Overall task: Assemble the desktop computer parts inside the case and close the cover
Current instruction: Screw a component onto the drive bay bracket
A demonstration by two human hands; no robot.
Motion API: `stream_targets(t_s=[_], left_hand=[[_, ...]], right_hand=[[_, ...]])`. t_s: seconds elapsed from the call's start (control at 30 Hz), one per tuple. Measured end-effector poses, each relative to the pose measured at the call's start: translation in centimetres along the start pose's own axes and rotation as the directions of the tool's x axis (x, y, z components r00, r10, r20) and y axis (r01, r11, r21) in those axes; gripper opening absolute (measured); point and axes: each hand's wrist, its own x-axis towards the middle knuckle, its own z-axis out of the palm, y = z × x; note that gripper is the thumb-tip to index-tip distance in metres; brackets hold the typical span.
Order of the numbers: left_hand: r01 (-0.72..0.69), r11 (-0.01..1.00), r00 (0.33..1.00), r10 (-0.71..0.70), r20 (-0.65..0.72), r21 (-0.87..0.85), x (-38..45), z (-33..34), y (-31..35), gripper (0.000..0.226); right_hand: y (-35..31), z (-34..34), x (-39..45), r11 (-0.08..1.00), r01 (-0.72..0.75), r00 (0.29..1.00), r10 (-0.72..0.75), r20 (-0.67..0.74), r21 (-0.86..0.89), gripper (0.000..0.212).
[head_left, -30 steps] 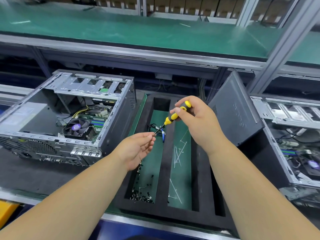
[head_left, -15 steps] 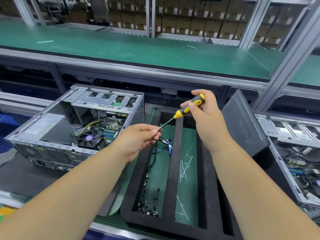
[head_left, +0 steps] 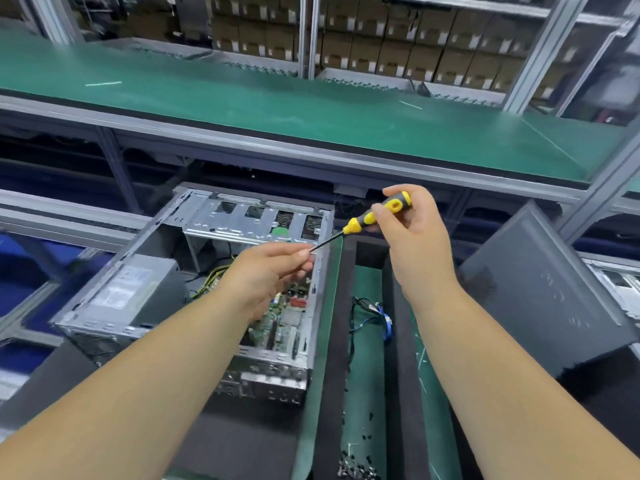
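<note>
- Above the open computer case (head_left: 194, 299), both hands meet over its right wall: the right hand (head_left: 415, 244) grips the yellow-and-black handle of a screwdriver (head_left: 375, 216), thumb and fingers curled round it, with the shaft slanting down and to the left.
- The left hand (head_left: 266, 275) pinches its fingertips together right at the screwdriver's tip; whatever small part it may hold there is too small to make out.
- The case lies on its side on the dark work surface (head_left: 52, 386), cover off, toward the surface's left half. Inside show a grey power supply (head_left: 128, 289) at the left, a perforated metal drive bay (head_left: 256, 216) along the far edge, yellow cables, and a green motherboard (head_left: 284, 320) partly hidden under the left forearm.
- Just right of the case sits a black foam tray (head_left: 334, 358) with long compartments lined in green; a bundle of black and blue cables (head_left: 374, 313) lies in one, and small dark screws (head_left: 353, 462) are heaped at its near end.
- A grey side cover panel (head_left: 540, 289) stands tilted at the tray's right edge.
- A green-topped shelf (head_left: 311, 112) runs across above, with stacked cartons (head_left: 381, 46) behind it.
</note>
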Motion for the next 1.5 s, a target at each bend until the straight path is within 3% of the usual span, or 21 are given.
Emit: stream_targets(t_s=[0.1, 0.2, 0.33, 0.43, 0.53, 0.67, 0.9, 1.07, 1.4, 1.5], left_hand=[[0.005, 1.0, 1.0, -0.006, 0.029, 0.015, 1.7, -2.6, 1.2, 0.012], [0.036, 0.999, 0.994, -0.033, 0.108, -0.025, 3.3, -4.9, 2.5, 0.021], [0.264, 0.963, 0.949, -0.25, 0.191, -0.054, 5.1, -7.8, 3.6, 0.045], [0.51, 0.859, 0.854, -0.512, 0.092, 0.044, 6.5, -10.0, 3.3, 0.027], [0.607, 0.791, 0.794, -0.607, -0.022, 0.075, 8.2, -11.5, 2.5, 0.008], [0.655, 0.753, 0.756, -0.652, -0.058, 0.063, 10.8, -11.5, 1.1, 0.02], [0.684, 0.727, 0.72, -0.686, 0.102, 0.062, 13.0, -9.8, -1.2, 0.028], [0.646, 0.76, 0.76, -0.633, 0.145, -0.072, 13.7, -10.1, -2.0, 0.028], [0.599, 0.795, 0.8, -0.59, 0.111, -0.098, 13.4, -10.0, -2.3, 0.045], [0.596, 0.796, 0.802, -0.586, 0.112, -0.104, 13.3, -10.0, -2.2, 0.041]], right_hand=[[-0.1, 3.5, 1.3, 1.0, -0.016, 0.999, 0.016, -0.049, 0.002, 0.016], [0.0, 6.4, 2.5, 0.999, -0.013, 0.996, 0.008, -0.09, -0.052, 0.016], [0.6, 9.2, 3.8, 0.988, -0.012, 0.987, -0.013, -0.158, -0.151, 0.019], [1.1, 10.9, 4.8, 0.979, -0.013, 0.984, -0.023, -0.175, -0.202, 0.024], [1.6, 12.5, 5.5, 0.974, 0.003, 0.984, -0.042, -0.17, -0.225, 0.036], [2.1, 14.4, 6.4, 0.92, 0.069, 0.988, -0.115, -0.098, -0.386, 0.035], [3.1, 16.5, 7.8, 0.815, 0.102, 0.995, -0.076, 0.069, -0.571, 0.026], [3.6, 16.8, 8.0, 0.801, 0.095, 0.994, -0.044, 0.1, -0.591, 0.027], [2.9, 17.4, 8.9, 0.743, 0.135, 0.978, 0.006, 0.208, -0.656, 0.028], [2.2, 17.3, 9.7, 0.734, 0.154, 0.957, 0.055, 0.284, -0.661, 0.028]])
